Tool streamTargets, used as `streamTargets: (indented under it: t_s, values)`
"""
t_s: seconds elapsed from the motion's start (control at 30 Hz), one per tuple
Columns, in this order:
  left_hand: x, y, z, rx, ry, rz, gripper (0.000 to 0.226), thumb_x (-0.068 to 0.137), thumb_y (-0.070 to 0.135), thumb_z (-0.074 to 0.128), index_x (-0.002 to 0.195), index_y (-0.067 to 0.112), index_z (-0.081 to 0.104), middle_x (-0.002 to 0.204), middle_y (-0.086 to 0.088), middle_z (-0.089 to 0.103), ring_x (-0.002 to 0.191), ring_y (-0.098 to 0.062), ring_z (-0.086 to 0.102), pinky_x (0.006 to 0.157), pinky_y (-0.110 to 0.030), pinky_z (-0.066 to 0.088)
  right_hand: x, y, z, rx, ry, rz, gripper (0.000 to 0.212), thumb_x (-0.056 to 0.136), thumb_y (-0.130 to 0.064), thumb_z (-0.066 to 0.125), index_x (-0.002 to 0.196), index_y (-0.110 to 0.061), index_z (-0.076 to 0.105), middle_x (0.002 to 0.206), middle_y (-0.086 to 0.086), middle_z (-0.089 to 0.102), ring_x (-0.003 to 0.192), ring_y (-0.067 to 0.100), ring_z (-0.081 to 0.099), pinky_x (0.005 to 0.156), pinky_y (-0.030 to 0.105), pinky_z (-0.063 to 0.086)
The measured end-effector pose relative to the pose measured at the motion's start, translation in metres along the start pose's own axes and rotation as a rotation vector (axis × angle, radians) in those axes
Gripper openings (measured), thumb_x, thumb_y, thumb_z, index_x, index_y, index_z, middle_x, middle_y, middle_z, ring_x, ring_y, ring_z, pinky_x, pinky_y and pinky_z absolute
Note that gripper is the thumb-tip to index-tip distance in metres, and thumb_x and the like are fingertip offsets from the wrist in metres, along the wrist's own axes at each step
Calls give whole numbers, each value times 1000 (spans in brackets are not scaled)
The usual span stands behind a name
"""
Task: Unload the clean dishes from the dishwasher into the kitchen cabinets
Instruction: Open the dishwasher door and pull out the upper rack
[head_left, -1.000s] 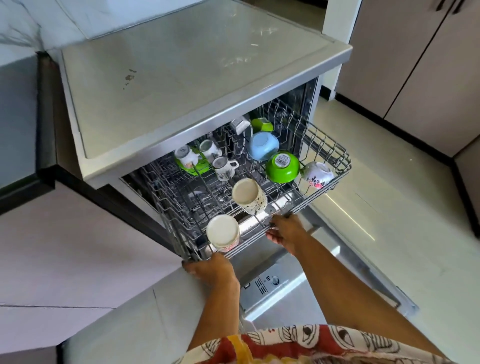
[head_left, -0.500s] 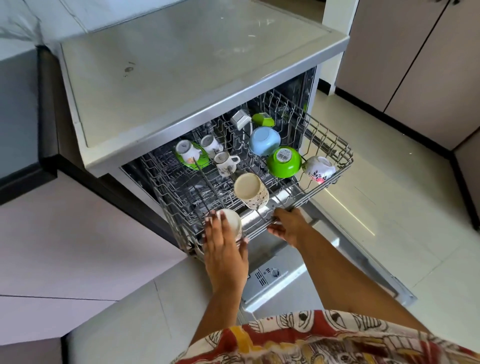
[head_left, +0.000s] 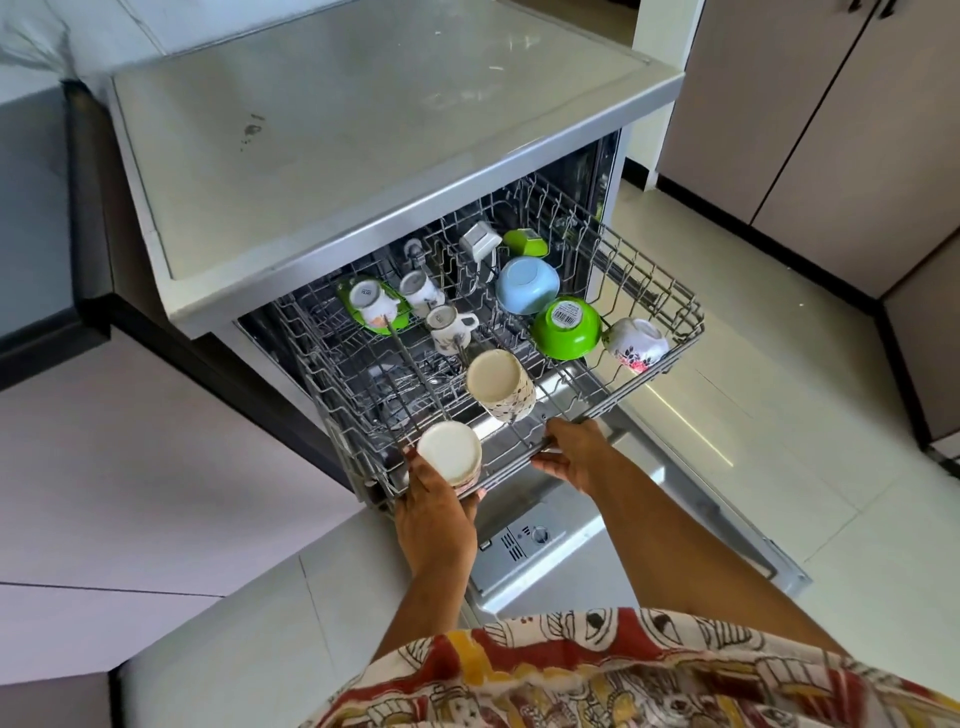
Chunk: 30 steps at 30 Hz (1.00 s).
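Cream glaze marks the piece being taken. The cream cup (head_left: 449, 456) sits upside down at the front left corner of the pulled-out upper rack (head_left: 644, 382), and the left hand (head_left: 434, 501) reaches up from below with thumb and fingers curled round its sides. Whether the cup has cleared the wire I cannot tell.

Just to its right and a little further in, a patterned cup (head_left: 503, 385) lies tilted on the tines. Right of that, the right hand (head_left: 571, 453) has its fingers hooked over the rack's front rail, apparently steadying it.

Further right, a blue bowl (head_left: 527, 285) and a green bowl (head_left: 566, 328) rest upside down, touching or nearly so. A flowered cup (head_left: 636, 344) leans at the rack's right end. Beyond, across the floor, stand closed cabinets (head_left: 831, 130).

My reading is that unloading has barely started, since the rack looks close to full and this is the pick of one cup. The next move calls for lifting the cup straight up off its tines without knocking the patterned cup. The person then has to carry it to a cabinet, whose door needs a free hand, so the right hand would have to let go of the rail.
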<state>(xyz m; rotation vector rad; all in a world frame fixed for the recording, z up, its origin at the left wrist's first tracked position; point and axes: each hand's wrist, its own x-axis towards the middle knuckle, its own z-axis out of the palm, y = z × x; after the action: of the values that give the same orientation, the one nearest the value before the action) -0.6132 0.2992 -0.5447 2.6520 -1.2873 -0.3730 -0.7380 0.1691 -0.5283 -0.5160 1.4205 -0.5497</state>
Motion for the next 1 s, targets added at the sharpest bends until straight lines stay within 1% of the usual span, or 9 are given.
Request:
streamTargets:
  t_s: [0.13, 0.27, 0.37, 0.5, 0.67, 0.7, 0.8, 0.9, 1.0]
  values:
    - [-13, 3, 0, 38, -15, -8, 95, 87, 50, 55, 146, 0, 1, 142, -11, 46, 126, -23, 50, 104, -31, 36, -7, 6, -8, 6, 0, 16, 17, 94, -5, 52, 80, -9, 42, 79, 12, 53, 67, 23, 58, 69, 40, 57]
    - [-25, 5, -2, -5, -36, -21, 96, 87, 47, 57, 147, -1, 0, 140, -11, 48, 123, -24, 53, 103, -33, 39, -13, 11, -17, -41, 2, 42, 14, 91, -1, 49, 81, -7, 42, 76, 13, 52, 62, 23, 57, 41, 30, 56]
    - [-37, 8, -2, 9, -66, -17, 94, 89, 46, 55, 146, -1, -3, 144, -11, 43, 124, -24, 51, 103, -32, 38, -17, 17, -25, -41, 7, 57, 6, 91, -1, 49, 95, -4, 45, 75, 14, 52, 59, 24, 56, 36, 26, 52]
    - [-52, 11, -4, 5, -80, -22, 97, 88, 47, 55, 147, -1, -6, 146, -11, 40, 125, -24, 51, 103, -32, 38, -25, 26, -34, -46, 13, 50, 17, 91, -1, 49, 105, -6, 41, 77, 14, 53, 60, 24, 57, 39, 27, 54]
    - [-67, 12, -5, 7, -106, -20, 97, 88, 46, 55, 147, -1, -7, 145, -12, 40, 123, -25, 53, 102, -33, 40, -33, 34, -46, -47, -9, 47, 4, 93, -5, 49, 91, -7, 45, 78, 13, 54, 62, 23, 58, 44, 28, 55]
    - [-70, 13, -4, 9, -115, -18, 97, 89, 46, 55, 146, 0, -8, 145, -12, 40, 123, -25, 52, 102, -33, 39, -34, 35, -49, -44, -12, 45, 2, 93, -5, 49, 92, -5, 47, 80, 14, 55, 63, 23, 58, 43, 27, 56]
    - [-78, 15, 0, 20, -121, -13, 98, 88, 48, 54, 146, -1, -9, 146, -11, 39, 121, -25, 54, 100, -34, 40, -36, 41, -56, -54, -19, 41, 14, 92, -3, 48, 106, -4, 50, 86, 15, 56, 63, 22, 59, 44, 25, 56]
    - [-83, 14, 2, 23, -123, -14, 102, 87, 49, 55, 146, 0, -11, 146, -11, 41, 119, -24, 56, 100, -33, 42, -39, 44, -61, -23, -15, 41, 11, 91, 0, 49, 100, -4, 46, 77, 11, 52, 63, 22, 57, 47, 28, 56]
    - [-83, 12, 2, 9, -133, -13, 104, 86, 49, 58, 146, 0, -12, 145, -11, 43, 120, -22, 56, 99, -32, 44, -45, 44, -62, -13, -16, 40, 11, 91, 0, 50, 86, -6, 43, 76, 11, 50, 62, 22, 56, 52, 29, 56]
